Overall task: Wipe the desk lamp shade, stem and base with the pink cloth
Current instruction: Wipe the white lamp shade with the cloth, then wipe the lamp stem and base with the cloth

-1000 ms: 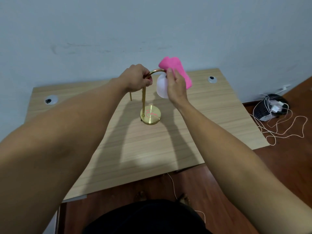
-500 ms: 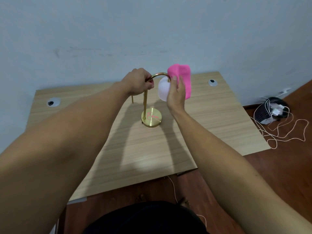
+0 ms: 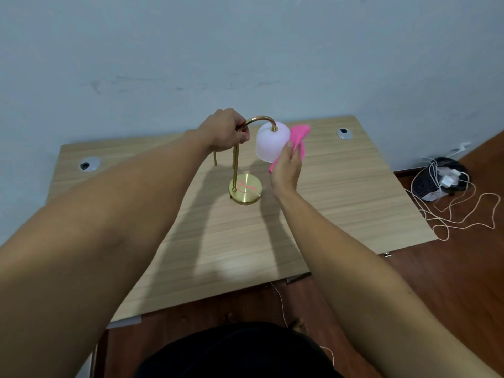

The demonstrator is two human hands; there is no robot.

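Note:
A small desk lamp stands on the wooden desk [image 3: 341,203]. It has a round brass base [image 3: 246,189], a thin brass stem [image 3: 235,166] that arches over, and a white bell-shaped shade [image 3: 271,144]. My left hand [image 3: 225,130] grips the stem just where the arch begins. My right hand [image 3: 286,169] holds the pink cloth [image 3: 298,139] against the right lower side of the shade. Part of the cloth is hidden behind my palm.
The desk stands against a pale wall, with two cable grommets [image 3: 88,165] [image 3: 344,133] near its back corners. To the right on the wood floor lie a black basket [image 3: 439,181] and loose white cords [image 3: 463,214]. A cord [image 3: 281,304] hangs below the desk's front edge.
My right hand has brought the pink cloth down from the top of the shade to its lower right side, uncovering the shade. My left hand has stayed on the stem.

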